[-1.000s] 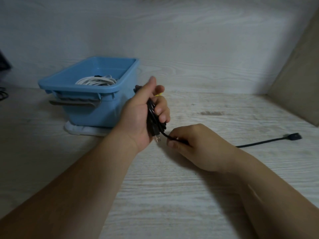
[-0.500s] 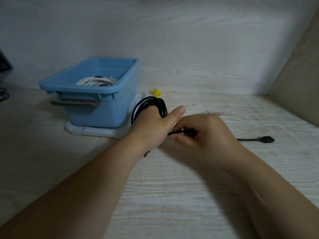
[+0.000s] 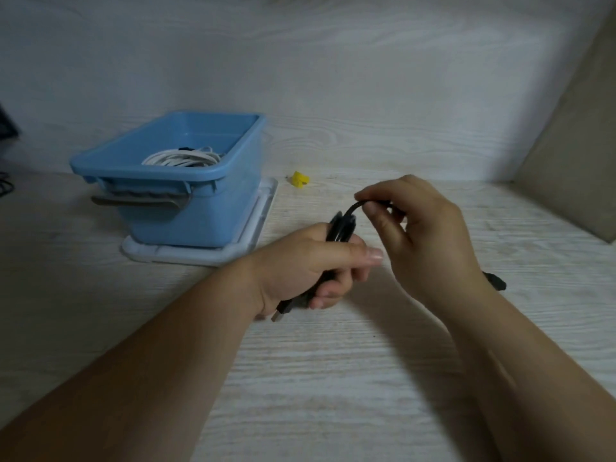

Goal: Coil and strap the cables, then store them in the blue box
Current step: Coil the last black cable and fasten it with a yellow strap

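My left hand (image 3: 310,261) grips a coil of black cable (image 3: 340,226) over the middle of the table; a plug end sticks out below the palm. Just to its right, my right hand (image 3: 420,228) pinches the free run of the same cable and arches it over the coil. The cable's other connector (image 3: 496,281) lies on the table behind my right wrist. The blue box (image 3: 196,181) stands at the back left with a coiled white cable (image 3: 181,158) inside. A small yellow strap (image 3: 299,179) lies on the table right of the box.
The blue box sits on a white tray-like lid (image 3: 260,218). A wood-grain wall rises behind, and a beige panel (image 3: 573,168) closes the right side. Dark cables (image 3: 5,186) show at the far left edge.
My right hand has lifted the free cable up and over the coil. The loose connector slid left toward my right wrist. My left hand turned and lowered slightly with the coil.
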